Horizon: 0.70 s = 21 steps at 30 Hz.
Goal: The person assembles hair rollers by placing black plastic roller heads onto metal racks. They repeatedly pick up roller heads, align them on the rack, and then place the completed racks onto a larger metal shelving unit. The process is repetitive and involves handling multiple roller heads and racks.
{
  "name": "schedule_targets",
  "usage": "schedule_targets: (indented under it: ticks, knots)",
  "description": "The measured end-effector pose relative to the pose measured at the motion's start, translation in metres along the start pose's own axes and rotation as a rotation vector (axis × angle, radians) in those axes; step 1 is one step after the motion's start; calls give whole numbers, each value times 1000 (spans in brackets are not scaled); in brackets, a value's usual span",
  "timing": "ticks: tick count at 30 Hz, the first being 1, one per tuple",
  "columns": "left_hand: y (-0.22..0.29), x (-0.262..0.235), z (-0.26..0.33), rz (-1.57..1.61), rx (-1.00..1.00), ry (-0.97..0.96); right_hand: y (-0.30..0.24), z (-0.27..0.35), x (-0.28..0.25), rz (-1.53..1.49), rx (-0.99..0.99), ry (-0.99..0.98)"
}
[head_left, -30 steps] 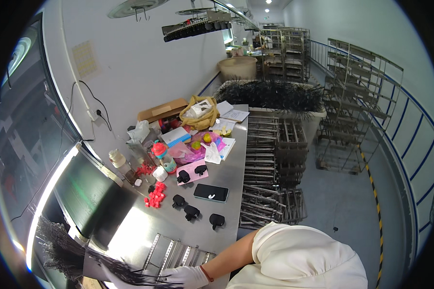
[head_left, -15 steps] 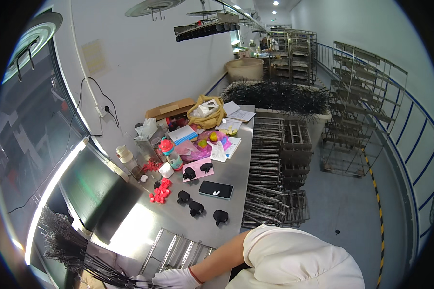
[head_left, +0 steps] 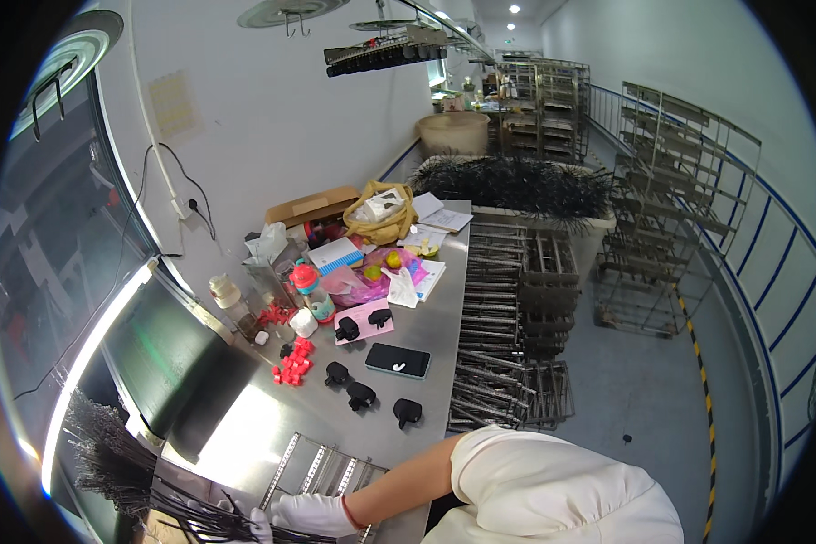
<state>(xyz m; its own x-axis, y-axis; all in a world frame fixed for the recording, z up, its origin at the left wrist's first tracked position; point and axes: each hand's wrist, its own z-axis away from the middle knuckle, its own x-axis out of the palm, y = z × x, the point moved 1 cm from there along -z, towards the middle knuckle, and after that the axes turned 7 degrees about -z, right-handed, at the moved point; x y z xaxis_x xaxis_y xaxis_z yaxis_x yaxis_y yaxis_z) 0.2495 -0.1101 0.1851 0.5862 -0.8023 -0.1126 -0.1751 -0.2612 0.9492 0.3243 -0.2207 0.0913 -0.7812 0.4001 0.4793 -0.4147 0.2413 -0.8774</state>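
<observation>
My right hand (head_left: 310, 515), in a white glove with a red band at the wrist, is low in the view beside a bundle of thin black rods (head_left: 109, 458). Its fingers look pressed together at the rods' near ends; what they pinch is hidden. White glove parts of my left hand (head_left: 261, 525) show among the black rods, closed around them. The rest of that hand is covered by the bundle and the lower edge. A metal rack frame with slotted bars (head_left: 322, 473) lies on the steel table just beyond my right hand.
Black plastic parts (head_left: 361, 395), a phone (head_left: 397, 361), red pieces (head_left: 293, 363) and a red-capped bottle (head_left: 310, 288) stand on the steel table (head_left: 426, 390). A lit tube lamp (head_left: 86, 372) runs along the left. Stacked metal racks (head_left: 490, 335) adjoin the table's right side.
My right hand has shifted slightly left and up toward the rods. More of the white glove shows among the rods. The whole view has moved a little.
</observation>
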Motion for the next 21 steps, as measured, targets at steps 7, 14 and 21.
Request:
schedule_targets:
  ticks: [7, 14, 21]
  knots:
    - [55, 12, 13, 590, -310, -9, 4, -4, -69, 57, 49, 54]
    - [-62, 1, -24, 376, -206, -39, 7, -16, -48, 844, -142, 149]
    - [45, 22, -12, 576, -410, -65, 0, -9, -93, 352, -451, 595]
